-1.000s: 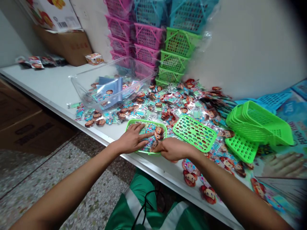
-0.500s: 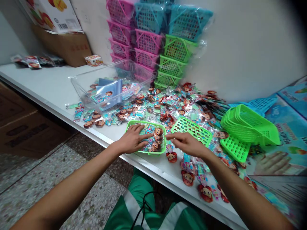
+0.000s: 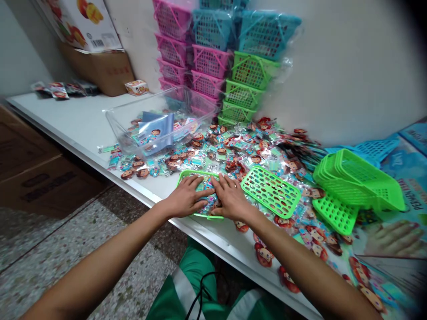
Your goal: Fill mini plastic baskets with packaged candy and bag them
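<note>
My left hand [image 3: 188,196] lies flat with spread fingers on the left part of a small green plastic basket [image 3: 191,172] at the table's front edge. From the right, my right hand [image 3: 232,196] rests over the other side, its fingers stretched out and almost meeting the left fingertips. Small clear packets with printed cartoon heads [image 3: 207,183] fill the basket beneath both hands, which hide most of them. Just right of my right hand is a flat green perforated piece [image 3: 271,192], on top of more packets.
Loose packets [image 3: 187,155] are spread across the white table [image 3: 83,129]. Behind stand a clear plastic tray [image 3: 115,126] and tall stacks of pink, blue and green wrapped baskets [image 3: 248,71]. Nested green baskets [image 3: 360,178] are at the right, and cardboard boxes [image 3: 96,71] at the back left.
My right hand has moved left from beside the basket onto the packets in it. My left hand stays on the basket. The view has shifted slightly.
</note>
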Available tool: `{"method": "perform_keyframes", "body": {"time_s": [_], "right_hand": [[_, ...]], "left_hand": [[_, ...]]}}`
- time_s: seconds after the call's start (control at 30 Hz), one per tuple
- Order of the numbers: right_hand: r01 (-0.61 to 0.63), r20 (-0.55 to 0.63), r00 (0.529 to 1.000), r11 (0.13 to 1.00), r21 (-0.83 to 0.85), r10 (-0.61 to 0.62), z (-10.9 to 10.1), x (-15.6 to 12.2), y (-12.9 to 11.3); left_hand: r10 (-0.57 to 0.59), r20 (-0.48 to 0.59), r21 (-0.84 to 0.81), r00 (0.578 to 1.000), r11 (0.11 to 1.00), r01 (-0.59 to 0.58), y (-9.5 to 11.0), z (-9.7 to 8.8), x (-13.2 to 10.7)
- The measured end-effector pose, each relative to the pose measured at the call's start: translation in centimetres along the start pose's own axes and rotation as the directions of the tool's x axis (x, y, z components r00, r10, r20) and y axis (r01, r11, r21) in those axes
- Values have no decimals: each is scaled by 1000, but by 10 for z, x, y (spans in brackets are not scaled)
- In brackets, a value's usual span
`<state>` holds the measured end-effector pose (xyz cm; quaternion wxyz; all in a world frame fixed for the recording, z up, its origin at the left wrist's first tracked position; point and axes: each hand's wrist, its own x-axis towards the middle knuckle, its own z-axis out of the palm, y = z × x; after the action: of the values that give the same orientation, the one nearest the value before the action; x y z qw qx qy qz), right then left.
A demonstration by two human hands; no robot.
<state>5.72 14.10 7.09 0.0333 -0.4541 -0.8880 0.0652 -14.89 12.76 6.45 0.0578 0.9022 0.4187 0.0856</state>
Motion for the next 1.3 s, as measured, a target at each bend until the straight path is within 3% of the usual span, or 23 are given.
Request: {"method": "perform_keyframes", "body": {"time_s": [0.1,0.17,0.23,0.3,0.37,0.43,0.5,0.67,0.77,0.87,0.97,1.03,1.1,1.17,1.23,1.3], "right_hand": [[59,2,998,995,84,-59,-4,-10,15],[78,-36,997,985,155,-73,-9,-25,40],[-57,-95,993,988,142,71,-6,-42,76],[-266,-113,958,964,-7,264,4,-61,114],[-392,-77,920,906,-159,384,18,-77,143],[-425,-43,903,871,-246,428,28,-88,159],[-390,-1,915,881,-270,404,30,-92,165],[-267,96,950,931,-248,298,8,-90,170],[-233,82,961,935,-268,263,-15,-94,170],[-276,-146,958,927,-255,245,-41,-99,156],[-276,-465,839,958,82,282,-57,-94,130],[-153,-494,788,893,422,368,-54,-81,114],[-56,-391,823,744,666,411,-39,-59,100],[-10,-299,881,648,761,365,-17,-34,90],[52,-293,916,644,763,273,4,-10,82],[101,-323,920,661,743,223,19,8,76]], "left_hand": [[-6,5,-4,1000,1000,6,0,0,-1],[-14,6,-13,1000,1000,14,-1,0,-1],[-18,3,-28,1000,999,18,-2,0,-2],[-9,-1,-44,1000,999,9,-3,0,-2],[3,-9,-55,1000,999,-4,-4,0,-2],[12,-12,-58,1000,998,-12,-5,1,-2],[16,-8,-52,1000,999,-16,-6,2,-1],[29,-5,-50,1000,998,-30,-7,2,2],[28,-13,-67,1000,997,-29,-7,1,3],[19,-16,-78,1000,997,-20,-6,1,2],[14,-15,-84,1000,996,-15,-6,1,2],[17,-24,-94,1000,995,-19,-6,1,1],[24,-25,-95,999,995,-26,-6,1,1],[21,-14,-83,1000,996,-23,-6,1,0],[17,-4,-78,1000,997,-17,-6,1,1],[14,-9,-88,1000,996,-14,-5,1,2]]}}
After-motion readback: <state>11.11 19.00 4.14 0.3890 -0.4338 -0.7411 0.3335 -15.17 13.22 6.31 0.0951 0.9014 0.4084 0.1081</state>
